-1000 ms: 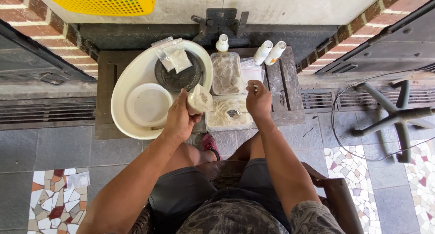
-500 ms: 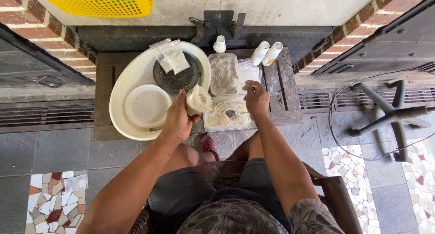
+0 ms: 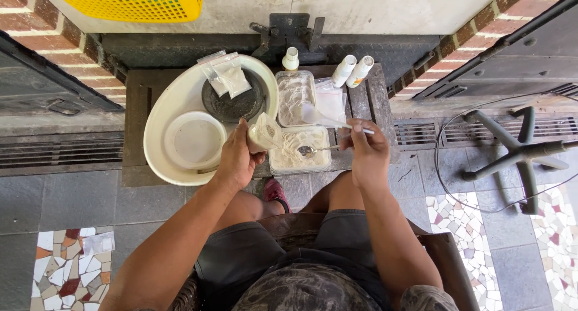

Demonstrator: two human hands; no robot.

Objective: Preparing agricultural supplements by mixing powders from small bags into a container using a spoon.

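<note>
The fingers of the left hand [image 3: 236, 160] are wrapped around a small clear bag of pale powder [image 3: 265, 132], which is held upright just above the near-left corner of a rectangular container of white powder [image 3: 299, 151]. The fingers of the right hand [image 3: 366, 153] are pinched together on the handle of a metal spoon [image 3: 317, 148], whose bowl is laid over the powder in that container, close beside the bag. A white plastic scoop [image 3: 318, 116] is also seen at the right fingertips, its wide end pointing toward a second rectangular container of powder [image 3: 293, 96] placed directly behind the first. Both containers are set on a dark wooden bench [image 3: 135, 100]. To the left of them, a large cream oval basin [image 3: 164, 106] is placed on the bench; a white round dish [image 3: 194, 140] and a dark round pan [image 3: 233, 101] are held inside it, and small clear packets [image 3: 227, 74] are laid across the pan's far edge. Behind the containers, a small white bottle [image 3: 290, 59] is stood upright, and two white bottles [image 3: 353, 71] are laid tilted to its right. Beyond the bench, a brick wall and a yellow perforated crate [image 3: 129, 1] are seen, and a grey chair base [image 3: 513, 152] is stood on the floor to the right.
</note>
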